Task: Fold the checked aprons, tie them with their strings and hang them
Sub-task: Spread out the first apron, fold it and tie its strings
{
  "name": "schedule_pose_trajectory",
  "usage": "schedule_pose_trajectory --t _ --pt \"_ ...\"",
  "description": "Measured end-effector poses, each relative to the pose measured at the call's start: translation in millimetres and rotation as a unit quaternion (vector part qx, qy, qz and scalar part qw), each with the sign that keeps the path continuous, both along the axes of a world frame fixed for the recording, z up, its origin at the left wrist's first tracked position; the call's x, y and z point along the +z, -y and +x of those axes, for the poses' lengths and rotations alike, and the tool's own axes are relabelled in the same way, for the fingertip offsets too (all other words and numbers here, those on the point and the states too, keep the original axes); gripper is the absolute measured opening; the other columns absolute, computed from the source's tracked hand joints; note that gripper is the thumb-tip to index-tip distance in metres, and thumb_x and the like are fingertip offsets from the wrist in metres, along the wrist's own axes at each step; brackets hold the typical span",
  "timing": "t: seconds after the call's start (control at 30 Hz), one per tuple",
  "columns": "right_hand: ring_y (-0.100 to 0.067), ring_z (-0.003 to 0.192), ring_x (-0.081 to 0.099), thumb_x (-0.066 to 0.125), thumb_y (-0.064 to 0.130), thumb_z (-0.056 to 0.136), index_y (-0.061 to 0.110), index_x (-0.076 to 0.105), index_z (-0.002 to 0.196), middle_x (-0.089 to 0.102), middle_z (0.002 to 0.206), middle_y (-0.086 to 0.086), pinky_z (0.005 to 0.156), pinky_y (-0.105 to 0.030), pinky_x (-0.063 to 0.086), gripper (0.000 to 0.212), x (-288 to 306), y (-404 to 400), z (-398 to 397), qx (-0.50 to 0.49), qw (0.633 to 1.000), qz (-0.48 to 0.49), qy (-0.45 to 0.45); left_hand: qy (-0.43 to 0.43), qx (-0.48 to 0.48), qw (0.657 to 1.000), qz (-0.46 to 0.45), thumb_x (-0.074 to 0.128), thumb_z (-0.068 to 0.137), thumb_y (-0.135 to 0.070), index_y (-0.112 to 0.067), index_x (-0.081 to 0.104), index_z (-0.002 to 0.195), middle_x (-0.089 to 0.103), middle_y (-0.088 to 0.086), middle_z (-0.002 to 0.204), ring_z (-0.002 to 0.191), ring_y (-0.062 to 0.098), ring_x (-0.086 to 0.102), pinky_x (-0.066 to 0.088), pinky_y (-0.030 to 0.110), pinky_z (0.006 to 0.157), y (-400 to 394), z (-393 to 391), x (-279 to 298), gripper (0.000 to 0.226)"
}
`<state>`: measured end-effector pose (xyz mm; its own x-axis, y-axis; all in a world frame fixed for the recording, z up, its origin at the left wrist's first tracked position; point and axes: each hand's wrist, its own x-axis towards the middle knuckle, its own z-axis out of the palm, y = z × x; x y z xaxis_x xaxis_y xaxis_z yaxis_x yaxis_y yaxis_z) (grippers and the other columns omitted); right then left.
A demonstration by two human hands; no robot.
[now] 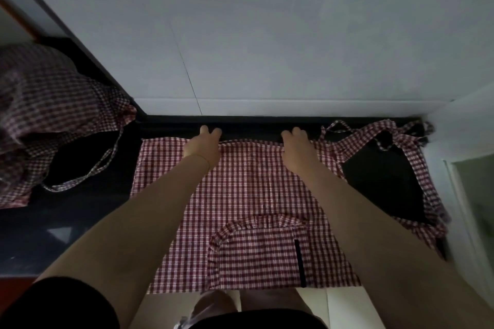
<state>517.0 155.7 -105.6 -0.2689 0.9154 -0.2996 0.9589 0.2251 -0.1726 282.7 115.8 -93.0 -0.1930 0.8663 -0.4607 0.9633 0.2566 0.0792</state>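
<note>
A red-and-white checked apron [248,189] lies spread flat on a dark countertop [80,211], its frilled pocket [256,251] near me. My left hand [204,145] and right hand [298,148] rest at the apron's far edge, close to the wall; the fingers curl over the edge, and I cannot tell whether they pinch the cloth. The apron's neck loop and strings [379,139] trail off to the right. A second checked apron [48,115] sits crumpled in a heap at the left, one string [88,173] looping onto the counter.
A pale tiled wall [267,35] rises right behind the counter. A white frame with a glass pane [470,189] stands at the right end. The apron's near edge hangs over the counter front, above pale floor and my legs.
</note>
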Motion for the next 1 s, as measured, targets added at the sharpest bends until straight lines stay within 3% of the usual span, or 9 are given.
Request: schedule_pose_trajectory --t 0.1,0.2,0.3,0.43,0.53,0.63,0.77,0.87,1.0 --pt "-0.024 0.112 0.042 0.058 0.008 0.094 0.009 0.058 0.114 0.045 0.121 -0.011 0.074 -0.028 0.040 0.020 1 0 -2 0.008 1.000 0.014 0.008 -0.002 -0.010 1.000 0.016 0.054 0.092 -0.005 -0.017 0.051 0.129 0.034 0.013 0.135 0.074 0.025 0.053 0.042 0.032 0.054 -1 7 1 0.040" --pt "-0.022 0.101 0.044 0.051 0.002 0.096 0.007 0.060 0.102 0.049 0.112 -0.010 0.070 -0.028 0.039 0.012 3 1 -1 0.019 0.999 0.028 -0.004 0.033 -0.039 0.999 0.013 0.052 0.095 -0.010 -0.015 0.054 0.129 0.038 0.009 0.137 0.093 0.030 0.060 0.050 0.036 0.067 -2 13 3 0.035" --pt "-0.022 0.095 0.052 0.050 0.006 0.098 0.008 0.060 0.105 0.056 0.109 -0.011 0.076 -0.031 0.047 0.012 9 5 9 -0.001 1.000 0.018 0.011 0.036 -0.022 0.999 -0.001 0.047 0.098 -0.016 -0.014 0.053 0.129 0.051 0.009 0.128 0.101 0.029 0.059 0.049 0.036 0.073 3 9 4 0.032" --pt "-0.025 0.106 0.060 0.055 0.016 0.099 0.006 0.061 0.118 0.060 0.119 -0.012 0.088 -0.033 0.048 0.022 28 0 16 -0.053 0.987 -0.075 0.128 0.001 0.097 0.992 -0.075 0.047 0.099 -0.033 -0.007 0.052 0.130 0.054 0.012 0.125 0.104 0.028 0.060 0.051 0.038 0.075 18 -5 3 0.041" --pt "-0.026 0.104 0.062 0.053 0.016 0.100 0.003 0.063 0.114 0.064 0.115 -0.013 0.090 -0.035 0.048 0.021 46 1 11 -0.081 0.985 -0.103 0.117 0.011 0.120 0.988 -0.096 0.049 0.100 -0.022 -0.003 0.060 0.121 0.061 0.014 0.120 0.106 0.028 0.061 0.054 0.039 0.088 18 -12 11 0.031" --pt "-0.029 0.100 0.062 0.043 0.008 0.101 0.001 0.066 0.099 0.067 0.109 -0.017 0.085 -0.036 0.046 0.024 64 2 12 -0.072 0.995 0.031 0.064 0.007 0.120 0.993 0.019 0.042 0.101 -0.013 0.000 0.062 0.112 0.064 0.017 0.114 0.104 0.030 0.062 0.051 0.039 0.084 13 -16 30 0.027" --pt "-0.035 0.111 0.054 0.045 0.004 0.097 0.001 0.059 0.113 0.059 0.117 -0.021 0.092 -0.041 0.044 0.022 94 0 16 -0.078 0.983 0.164 0.034 0.042 0.119 0.969 0.210 0.039 0.098 -0.007 0.001 0.056 0.113 0.056 0.024 0.117 0.111 0.040 0.053 0.044 0.048 0.087 13 -19 68 0.024" --pt "-0.039 0.121 0.045 0.045 -0.001 0.094 -0.002 0.053 0.123 0.051 0.126 -0.025 0.099 -0.043 0.040 0.030 102 16 17 -0.099 0.980 0.170 -0.004 0.061 0.112 0.961 0.246 0.041 0.096 -0.003 0.001 0.055 0.115 0.056 0.022 0.120 0.114 0.039 0.051 0.043 0.049 0.090 32 -18 80 0.024" --pt "-0.035 0.116 0.046 0.048 0.005 0.094 -0.001 0.054 0.120 0.052 0.121 -0.021 0.096 -0.040 0.040 0.027 87 62 22 -0.105 0.981 0.164 -0.022 0.077 0.130 0.964 0.220 0.037 0.097 -0.003 0.003 0.052 0.122 0.054 0.021 0.129 0.120 0.036 0.050 0.042 0.045 0.096 87 -10 64 0.029"
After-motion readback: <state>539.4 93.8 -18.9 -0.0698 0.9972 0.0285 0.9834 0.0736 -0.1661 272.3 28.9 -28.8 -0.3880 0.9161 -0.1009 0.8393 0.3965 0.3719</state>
